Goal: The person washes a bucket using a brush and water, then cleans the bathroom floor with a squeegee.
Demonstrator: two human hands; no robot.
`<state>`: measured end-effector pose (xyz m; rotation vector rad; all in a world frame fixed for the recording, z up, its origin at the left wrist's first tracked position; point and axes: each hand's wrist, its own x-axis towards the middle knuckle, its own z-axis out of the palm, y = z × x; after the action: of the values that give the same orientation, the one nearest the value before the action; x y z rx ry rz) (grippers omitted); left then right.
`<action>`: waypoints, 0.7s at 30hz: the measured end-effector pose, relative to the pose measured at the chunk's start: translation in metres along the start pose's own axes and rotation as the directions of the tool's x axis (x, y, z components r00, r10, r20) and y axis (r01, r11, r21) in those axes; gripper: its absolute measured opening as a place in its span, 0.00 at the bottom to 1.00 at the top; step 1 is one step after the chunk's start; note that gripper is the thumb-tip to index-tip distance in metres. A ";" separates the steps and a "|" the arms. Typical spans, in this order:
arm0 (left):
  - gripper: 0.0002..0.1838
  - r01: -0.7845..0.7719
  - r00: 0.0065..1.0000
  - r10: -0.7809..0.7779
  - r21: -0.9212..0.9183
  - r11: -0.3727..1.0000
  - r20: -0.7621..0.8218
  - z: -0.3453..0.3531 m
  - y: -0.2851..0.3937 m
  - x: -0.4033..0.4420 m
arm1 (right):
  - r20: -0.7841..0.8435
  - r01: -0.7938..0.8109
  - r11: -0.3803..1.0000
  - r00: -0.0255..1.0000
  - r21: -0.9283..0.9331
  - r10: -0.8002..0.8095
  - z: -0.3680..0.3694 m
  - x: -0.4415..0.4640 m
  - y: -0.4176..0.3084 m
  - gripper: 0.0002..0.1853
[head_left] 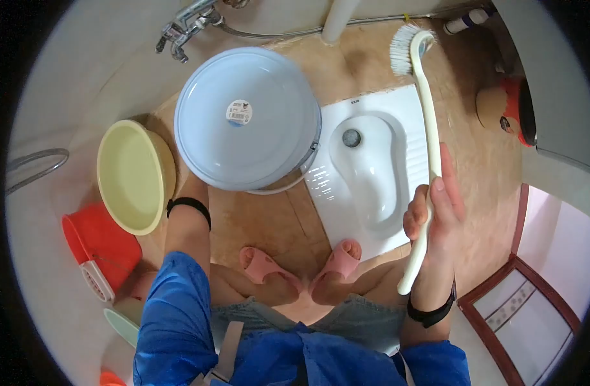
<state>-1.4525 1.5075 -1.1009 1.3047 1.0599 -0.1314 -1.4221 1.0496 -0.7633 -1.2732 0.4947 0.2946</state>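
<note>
My right hand is closed around the long cream handle of a scrubbing brush. The brush stands upright in view, its white bristles at the top facing left, beside the white squat toilet. My left hand reaches to the lower left edge of a light blue lidded bucket. The bucket hides its fingers, so I cannot tell whether they grip it. A round label sits on the blue lid, and a pale carrying handle hangs at the bucket's lower right.
Left of the bucket are a yellow basin, a red bucket and a pale green basin. A metal tap juts from the wall above. A red-and-tan container and a white bottle stand at the right.
</note>
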 end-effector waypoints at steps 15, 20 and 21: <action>0.20 -0.065 0.997 0.075 -0.391 0.918 0.010 -0.008 0.027 -0.080 | 0.044 -0.035 0.993 0.999 0.109 0.031 0.000 0.020 -0.007 0.26; 0.15 -0.303 0.945 0.326 -0.413 0.859 -0.017 -0.025 0.095 -0.122 | 0.128 -0.016 0.992 0.992 0.124 0.000 0.004 0.028 -0.006 0.26; 0.15 -0.319 0.940 0.339 -0.408 0.855 -0.024 -0.027 0.107 -0.132 | 0.151 -0.010 0.994 0.988 0.113 -0.007 0.005 0.030 -0.004 0.27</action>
<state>-1.4741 1.5036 -0.9304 1.0732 0.7537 0.3045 -1.3934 1.0518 -0.7742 -1.1307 0.3774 0.3571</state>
